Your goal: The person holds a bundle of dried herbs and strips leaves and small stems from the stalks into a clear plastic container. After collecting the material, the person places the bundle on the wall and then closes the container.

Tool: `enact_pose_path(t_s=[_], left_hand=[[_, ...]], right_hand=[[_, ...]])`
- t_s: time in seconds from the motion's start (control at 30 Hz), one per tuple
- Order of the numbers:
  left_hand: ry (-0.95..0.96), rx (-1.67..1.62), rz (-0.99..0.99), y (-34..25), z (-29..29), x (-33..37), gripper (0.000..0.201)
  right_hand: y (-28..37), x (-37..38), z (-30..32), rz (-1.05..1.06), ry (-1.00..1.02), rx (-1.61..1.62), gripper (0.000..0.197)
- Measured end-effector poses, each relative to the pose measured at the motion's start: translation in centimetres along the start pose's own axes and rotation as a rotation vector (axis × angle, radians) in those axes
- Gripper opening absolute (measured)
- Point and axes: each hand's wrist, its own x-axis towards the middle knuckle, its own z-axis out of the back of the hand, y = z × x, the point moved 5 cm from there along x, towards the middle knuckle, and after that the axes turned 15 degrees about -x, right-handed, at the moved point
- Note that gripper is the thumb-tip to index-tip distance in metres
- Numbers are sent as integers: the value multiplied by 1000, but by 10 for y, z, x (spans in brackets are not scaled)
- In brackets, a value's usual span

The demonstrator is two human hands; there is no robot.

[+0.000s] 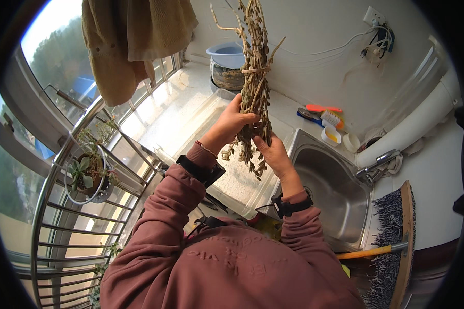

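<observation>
Your left hand [232, 121] grips the dried plant bundle [255, 77] at frame centre. Your right hand [274, 154] closes on its lower stems (above the steel sink [335, 195])

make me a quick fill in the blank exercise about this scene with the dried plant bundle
1. Both hands, left hand and right hand, hold a tied bundle of dried ____ plant stalks.
2. Right of the hands sits a stainless steel ____.
3. A small green succulent in a brown pot sits on the metal ____.

Missing words: brown; sink; rack
</observation>
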Motion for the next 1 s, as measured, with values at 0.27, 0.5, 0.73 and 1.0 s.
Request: enact_pose_path(t_s=[0.27,0.5,0.73,1.0], left_hand=[[95,-55,19,-13,-11,-10,65],[208,141,170,7,-11,-23,104],[132,42,106,1,-8,-19,97],[-8,57,-86,-13,-9,-18,82]], right_hand=[[-8,11,14,36,-297,-74,42],[-5,6,-1,90,-222,13,50],[6,13,3,160,-202,-74,59],[14,18,-2,232,-167,1,59]])
